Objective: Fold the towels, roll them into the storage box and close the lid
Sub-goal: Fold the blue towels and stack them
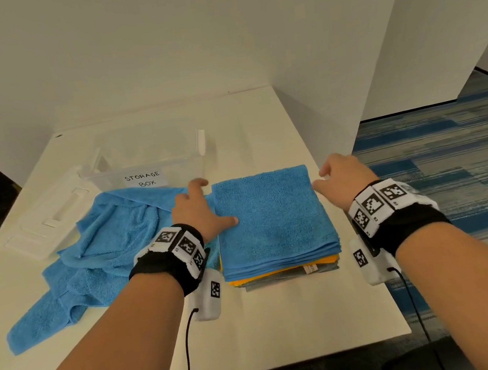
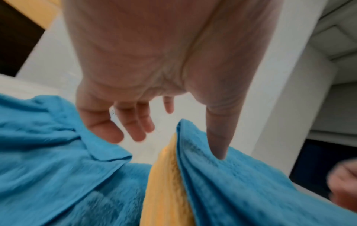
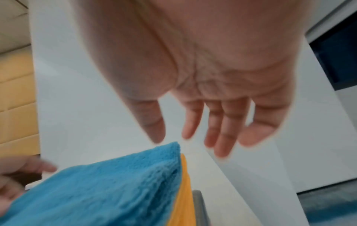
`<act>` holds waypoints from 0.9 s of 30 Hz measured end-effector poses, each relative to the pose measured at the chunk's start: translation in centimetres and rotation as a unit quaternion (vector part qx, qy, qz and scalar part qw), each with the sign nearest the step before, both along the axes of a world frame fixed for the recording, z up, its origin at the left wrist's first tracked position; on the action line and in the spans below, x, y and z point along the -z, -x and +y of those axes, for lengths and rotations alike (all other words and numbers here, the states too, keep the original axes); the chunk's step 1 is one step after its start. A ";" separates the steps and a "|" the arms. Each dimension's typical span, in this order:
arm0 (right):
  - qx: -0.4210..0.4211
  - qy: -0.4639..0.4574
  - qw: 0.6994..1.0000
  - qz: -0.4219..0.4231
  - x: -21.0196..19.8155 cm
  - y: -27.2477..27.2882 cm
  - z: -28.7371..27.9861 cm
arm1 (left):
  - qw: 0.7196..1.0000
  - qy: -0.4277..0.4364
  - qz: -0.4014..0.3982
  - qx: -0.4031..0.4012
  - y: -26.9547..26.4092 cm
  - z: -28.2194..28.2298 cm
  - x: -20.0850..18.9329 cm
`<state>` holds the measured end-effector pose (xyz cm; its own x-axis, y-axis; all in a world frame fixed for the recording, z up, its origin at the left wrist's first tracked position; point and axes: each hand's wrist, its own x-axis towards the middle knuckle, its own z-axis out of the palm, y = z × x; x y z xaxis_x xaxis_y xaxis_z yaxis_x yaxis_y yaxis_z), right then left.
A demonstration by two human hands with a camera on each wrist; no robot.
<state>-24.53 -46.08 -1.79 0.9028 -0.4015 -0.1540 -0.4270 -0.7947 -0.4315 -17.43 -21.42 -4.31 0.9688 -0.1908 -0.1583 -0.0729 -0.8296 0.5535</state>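
A folded blue towel (image 1: pixel 273 218) tops a small stack with an orange towel (image 1: pixel 257 277) and a grey towel (image 1: pixel 280 280) beneath it. My left hand (image 1: pixel 199 211) is at the stack's left edge; its thumb (image 2: pixel 218 137) rests on the blue towel while the straight fingers (image 2: pixel 135 128) hang over the gap beside it. My right hand (image 1: pixel 341 179) hovers at the stack's right edge, fingers (image 3: pixel 222 130) relaxed and holding nothing. A crumpled blue towel (image 1: pixel 103 255) lies to the left. Behind it stands the clear, open storage box (image 1: pixel 150 164).
The box's white lid (image 1: pixel 49 215) lies flat at the far left of the white table (image 1: pixel 290 321). White partition walls (image 1: pixel 372 36) rise behind and to the right. Blue striped carpet (image 1: pixel 457 167) is beyond the table's right edge.
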 end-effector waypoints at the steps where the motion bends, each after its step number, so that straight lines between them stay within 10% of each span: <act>1: -0.021 0.003 0.999 -0.038 -0.2 0.0 0.7 | 0.998 -0.041 -0.036 0.032 0.2 -0.4 -0.2; 9: -0.203 0.097 0.966 0.125 5.1 0.4 4.9 | 0.928 -0.288 0.055 0.232 1.1 -1.8 2.5; 27: -0.210 0.098 0.956 0.183 7.1 -0.3 4.6 | 0.926 -0.256 0.144 0.235 0.2 0.0 4.3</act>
